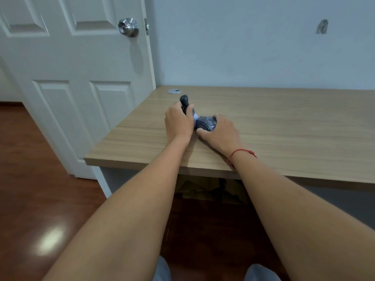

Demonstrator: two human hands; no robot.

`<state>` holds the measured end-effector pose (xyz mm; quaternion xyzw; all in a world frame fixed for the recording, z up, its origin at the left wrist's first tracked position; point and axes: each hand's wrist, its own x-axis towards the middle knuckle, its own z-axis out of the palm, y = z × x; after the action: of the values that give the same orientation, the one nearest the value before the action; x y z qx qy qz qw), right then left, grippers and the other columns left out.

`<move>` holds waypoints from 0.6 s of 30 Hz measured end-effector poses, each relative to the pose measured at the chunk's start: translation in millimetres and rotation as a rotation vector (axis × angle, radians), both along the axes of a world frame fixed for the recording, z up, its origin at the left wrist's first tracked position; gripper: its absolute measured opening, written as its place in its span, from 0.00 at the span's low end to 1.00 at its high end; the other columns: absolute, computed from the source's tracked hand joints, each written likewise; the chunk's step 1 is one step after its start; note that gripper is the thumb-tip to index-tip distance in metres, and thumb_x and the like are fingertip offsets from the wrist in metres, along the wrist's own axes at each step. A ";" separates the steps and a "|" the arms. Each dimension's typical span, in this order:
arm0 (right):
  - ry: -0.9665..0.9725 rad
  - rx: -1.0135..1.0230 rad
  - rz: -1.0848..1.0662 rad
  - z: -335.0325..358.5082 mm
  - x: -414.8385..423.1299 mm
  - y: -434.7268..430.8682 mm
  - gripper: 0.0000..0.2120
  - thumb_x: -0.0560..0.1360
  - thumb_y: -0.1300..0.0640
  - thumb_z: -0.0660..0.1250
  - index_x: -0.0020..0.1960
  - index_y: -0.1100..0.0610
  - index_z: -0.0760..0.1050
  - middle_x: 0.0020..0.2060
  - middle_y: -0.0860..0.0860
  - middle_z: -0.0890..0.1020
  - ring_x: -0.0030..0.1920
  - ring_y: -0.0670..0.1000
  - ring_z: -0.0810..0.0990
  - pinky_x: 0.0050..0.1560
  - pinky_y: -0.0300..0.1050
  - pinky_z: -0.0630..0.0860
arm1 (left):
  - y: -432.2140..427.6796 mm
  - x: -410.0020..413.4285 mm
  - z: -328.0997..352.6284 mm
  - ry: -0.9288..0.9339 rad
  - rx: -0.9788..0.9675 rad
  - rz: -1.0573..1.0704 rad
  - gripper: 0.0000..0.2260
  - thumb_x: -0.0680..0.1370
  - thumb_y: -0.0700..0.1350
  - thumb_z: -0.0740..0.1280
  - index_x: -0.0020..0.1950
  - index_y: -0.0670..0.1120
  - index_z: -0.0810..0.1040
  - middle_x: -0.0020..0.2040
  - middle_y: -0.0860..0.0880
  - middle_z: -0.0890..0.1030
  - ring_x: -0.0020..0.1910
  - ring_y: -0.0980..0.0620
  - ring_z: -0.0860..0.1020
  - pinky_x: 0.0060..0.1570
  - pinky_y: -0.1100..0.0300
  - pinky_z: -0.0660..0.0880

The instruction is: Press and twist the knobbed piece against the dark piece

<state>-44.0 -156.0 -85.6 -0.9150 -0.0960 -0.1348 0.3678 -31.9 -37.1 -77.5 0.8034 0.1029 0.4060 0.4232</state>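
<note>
Forearms reaching forward: left hand (178, 121) gripping dark handle (184, 100), upright; right hand (220, 131) clasping grey roll (206, 123) touching alongside, rightward.

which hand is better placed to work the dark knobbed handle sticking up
Left. The left hand already grips the dark handle; the right hand is occupied holding the grey body.

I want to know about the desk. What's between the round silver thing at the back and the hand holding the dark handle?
In the head view, only bare wooden desk lies between the silver disc and the left hand, apart from the dark handle rising above the fingers.
</note>
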 end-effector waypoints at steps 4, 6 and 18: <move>0.022 0.000 -0.010 -1.9 2.4 0.3 0.22 0.67 0.42 0.70 0.52 0.57 0.75 0.45 0.52 0.82 0.48 0.56 0.80 0.49 0.50 0.77 | -5.0 -8.8 3.4 -0.155 -0.041 -0.126 0.13 0.76 0.49 0.67 0.44 0.38 0.78 0.41 0.43 0.84 0.43 0.45 0.81 0.47 0.51 0.78; 0.023 0.008 -0.001 -2.2 2.4 0.3 0.22 0.67 0.41 0.70 0.50 0.57 0.75 0.44 0.53 0.82 0.47 0.56 0.80 0.48 0.51 0.77 | -7.7 -9.9 2.8 -0.117 0.005 -0.163 0.13 0.76 0.49 0.68 0.40 0.39 0.76 0.38 0.45 0.83 0.40 0.46 0.81 0.44 0.53 0.78; 0.023 0.002 0.027 -2.0 1.5 -0.2 0.19 0.68 0.43 0.70 0.50 0.57 0.76 0.43 0.53 0.82 0.45 0.55 0.81 0.50 0.53 0.78 | -6.5 -9.8 2.7 -0.077 -0.017 -0.152 0.12 0.75 0.48 0.68 0.39 0.40 0.76 0.39 0.43 0.83 0.40 0.47 0.80 0.42 0.57 0.75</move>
<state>-42.5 -156.2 -87.5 -0.9148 -0.1040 -0.1193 0.3717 -41.7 -43.6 -74.9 0.7891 0.0284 0.4025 0.4632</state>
